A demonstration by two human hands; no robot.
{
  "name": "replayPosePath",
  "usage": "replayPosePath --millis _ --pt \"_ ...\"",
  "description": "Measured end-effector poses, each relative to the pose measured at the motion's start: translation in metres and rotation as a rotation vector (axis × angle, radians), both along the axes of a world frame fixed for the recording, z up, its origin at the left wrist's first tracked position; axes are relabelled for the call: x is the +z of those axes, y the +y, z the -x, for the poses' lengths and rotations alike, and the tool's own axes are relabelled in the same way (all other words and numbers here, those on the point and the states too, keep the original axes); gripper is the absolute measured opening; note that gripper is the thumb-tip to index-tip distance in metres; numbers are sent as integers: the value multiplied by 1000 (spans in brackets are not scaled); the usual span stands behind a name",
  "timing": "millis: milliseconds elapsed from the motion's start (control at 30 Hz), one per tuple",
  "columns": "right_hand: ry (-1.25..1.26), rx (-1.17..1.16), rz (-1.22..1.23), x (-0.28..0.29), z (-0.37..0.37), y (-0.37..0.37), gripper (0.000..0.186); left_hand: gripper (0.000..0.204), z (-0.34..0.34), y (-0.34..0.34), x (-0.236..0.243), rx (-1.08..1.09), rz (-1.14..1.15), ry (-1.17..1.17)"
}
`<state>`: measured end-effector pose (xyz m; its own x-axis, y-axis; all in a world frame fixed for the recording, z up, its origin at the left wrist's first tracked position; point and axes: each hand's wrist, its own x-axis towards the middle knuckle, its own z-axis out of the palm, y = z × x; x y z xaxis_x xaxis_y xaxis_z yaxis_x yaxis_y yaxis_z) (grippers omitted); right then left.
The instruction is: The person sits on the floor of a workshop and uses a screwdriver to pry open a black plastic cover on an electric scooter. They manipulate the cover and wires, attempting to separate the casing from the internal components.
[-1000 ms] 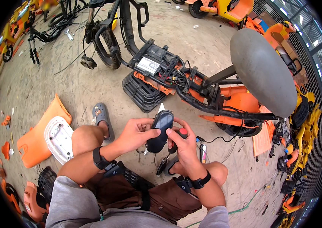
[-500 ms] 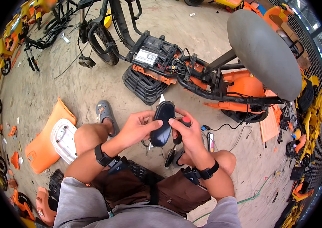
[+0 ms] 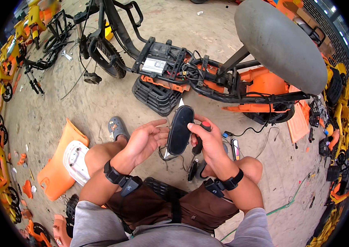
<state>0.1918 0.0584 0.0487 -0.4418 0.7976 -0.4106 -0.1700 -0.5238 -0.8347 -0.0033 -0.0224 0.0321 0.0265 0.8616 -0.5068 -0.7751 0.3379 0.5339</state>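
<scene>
My right hand (image 3: 205, 138) pinches an oval black panel (image 3: 180, 131) between thumb and fingers. The panel is smooth and dark, with small tabs along its edge, and looks like a scooter's display unit. In the same hand sits a screwdriver (image 3: 198, 145) with a black and red handle, its shaft pointing down. My left hand (image 3: 145, 140) is open just left of the panel, palm turned up and fingers apart, apparently not touching it. A white pointed piece (image 3: 181, 103) shows from behind the panel's top end.
Ahead lies a stripped scooter frame (image 3: 154, 51) with a grey seat (image 3: 281, 45) and a black basket (image 3: 156, 95). An orange panel (image 3: 57, 164) and a white plate (image 3: 75, 160) lie at left. A green hose (image 3: 283, 208) and loose cables are on the right floor.
My left hand has let go of the oval panel and opened, drawing back to the left. The right hand keeps the panel and screwdriver; the view has shifted slightly.
</scene>
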Motion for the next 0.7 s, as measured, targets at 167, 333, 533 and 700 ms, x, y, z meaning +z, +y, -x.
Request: replayPosePath --millis 167,333,533,700 --pt "-22 -2 5 1 1 0 45 34 4 -1 -9 8 -93 25" --pt "-28 -3 15 3 0 -1 46 29 0 -3 -4 52 -120 154" --pt "-33 9 11 2 1 -1 46 25 0 -2 -1 116 -111 318" --pt "-38 17 -3 2 2 -2 46 21 0 -3 -2 215 -91 458"
